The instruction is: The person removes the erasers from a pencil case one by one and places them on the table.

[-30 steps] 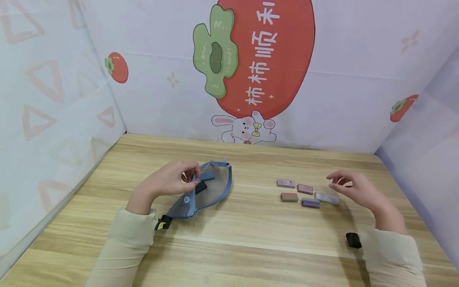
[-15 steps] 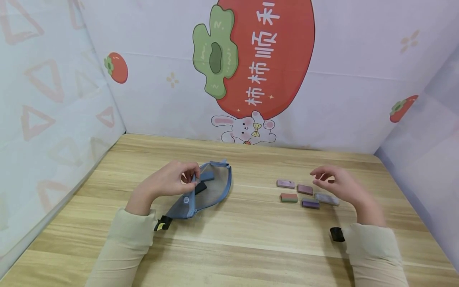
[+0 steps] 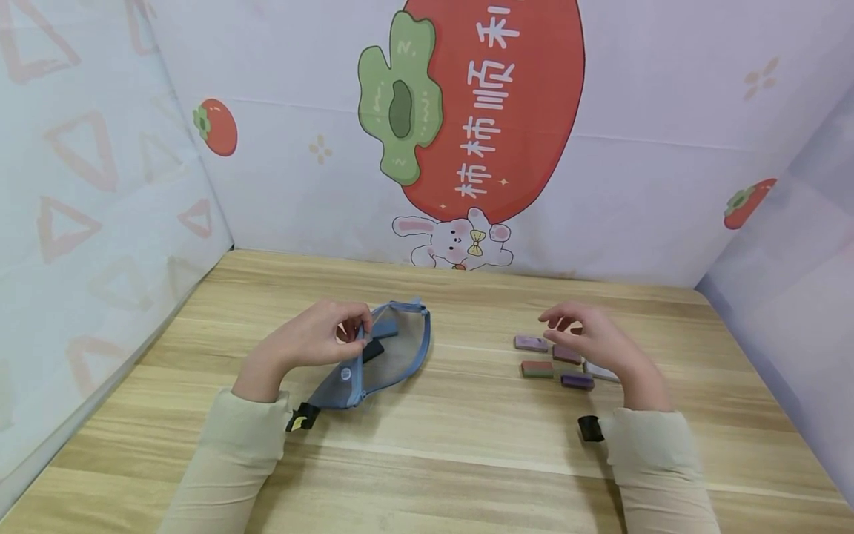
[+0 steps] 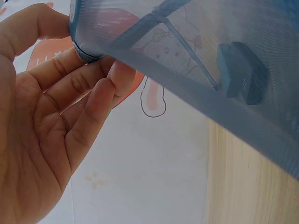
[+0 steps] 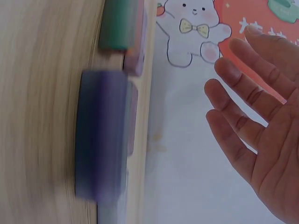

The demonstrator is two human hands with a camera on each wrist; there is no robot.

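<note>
My left hand [image 3: 307, 335] pinches the rim of a blue mesh zip pouch [image 3: 347, 378], holding its mouth apart. Through the mesh a blue block [image 3: 385, 328] and a black block [image 3: 373, 351] show inside, both eraser-like. On the right, my right hand [image 3: 597, 340] hovers with loosely bent fingers and nothing in them. Below and beside it lie small eraser-like blocks: a lilac one [image 3: 531, 343], a mauve one [image 3: 565, 355], a red-and-green one [image 3: 537, 368], a purple one [image 3: 577, 381] and a pale one [image 3: 600, 371], partly hidden by the hand.
The wooden table [image 3: 440, 460] carries everything. A white printed backdrop [image 3: 640, 208] closes off its far side, with more cloth walls at left and right. A black strap end [image 3: 591, 428] sticks out from the right cuff.
My right hand has moved left, from beyond the pale block to over the lilac and mauve blocks. The left hand and the pouch stay where they were.
</note>
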